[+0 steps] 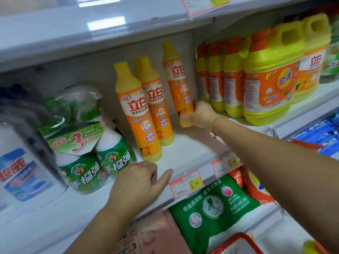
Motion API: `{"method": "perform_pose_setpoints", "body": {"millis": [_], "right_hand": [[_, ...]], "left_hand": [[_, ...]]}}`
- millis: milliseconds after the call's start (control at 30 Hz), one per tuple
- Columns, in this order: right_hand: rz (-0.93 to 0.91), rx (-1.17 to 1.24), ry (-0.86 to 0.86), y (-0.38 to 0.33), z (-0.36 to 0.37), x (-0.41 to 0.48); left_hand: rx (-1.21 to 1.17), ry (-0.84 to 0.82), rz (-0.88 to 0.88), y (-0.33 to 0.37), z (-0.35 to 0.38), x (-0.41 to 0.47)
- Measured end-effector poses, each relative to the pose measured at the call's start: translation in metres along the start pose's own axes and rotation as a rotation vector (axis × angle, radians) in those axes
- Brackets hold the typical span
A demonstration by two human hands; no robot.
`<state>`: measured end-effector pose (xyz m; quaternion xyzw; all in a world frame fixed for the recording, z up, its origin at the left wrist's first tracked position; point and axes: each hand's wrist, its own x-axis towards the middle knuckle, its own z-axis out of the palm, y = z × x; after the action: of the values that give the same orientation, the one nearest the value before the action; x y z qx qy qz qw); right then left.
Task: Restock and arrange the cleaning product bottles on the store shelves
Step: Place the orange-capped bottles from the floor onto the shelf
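I see the right grip (199,114) wrapped round the lower body of an orange dish-soap bottle (178,79). The bottle leans slightly, and I cannot tell if its base touches the white shelf (192,149). It sits between two upright matching bottles (145,114) and a row of yellow jugs (269,79). The left grip (139,182) rests loosely curled on the shelf's front edge beside green spray bottles (88,167), holding nothing. I judge this the placing step. Next, the bottle needs standing upright, label forward, beside its twins, without knocking them.
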<state>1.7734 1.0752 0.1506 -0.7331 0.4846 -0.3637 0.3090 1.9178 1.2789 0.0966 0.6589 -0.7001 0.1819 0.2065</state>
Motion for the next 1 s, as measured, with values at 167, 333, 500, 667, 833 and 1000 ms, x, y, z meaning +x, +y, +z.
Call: {"method": "perform_pose_setpoints", "body": {"millis": [167, 333, 500, 667, 833, 1000], "right_hand": [[0.121, 0.502, -0.198, -0.012, -0.048, -0.055], [0.15, 0.662, -0.383, -0.01, -0.084, -0.129], [0.132, 0.617, -0.519, 0.014, -0.105, -0.201], [0.016, 0.52, -0.514, 0.042, -0.096, -0.247], [-0.098, 0.483, -0.529, 0.065, -0.095, -0.269], [-0.119, 0.562, -0.521, 0.081, -0.102, -0.281]], "left_hand": [[0.003, -0.011, 0.013, 0.002, -0.002, 0.0], [0.006, 0.016, -0.031, 0.012, -0.011, -0.004], [-0.135, 0.17, -0.059, 0.045, -0.017, -0.008], [-0.585, 0.337, -0.157, 0.123, -0.033, -0.014], [-1.248, -0.033, -0.343, 0.164, -0.051, -0.012], [-1.475, -0.299, -0.293, 0.178, -0.053, -0.017]]}}
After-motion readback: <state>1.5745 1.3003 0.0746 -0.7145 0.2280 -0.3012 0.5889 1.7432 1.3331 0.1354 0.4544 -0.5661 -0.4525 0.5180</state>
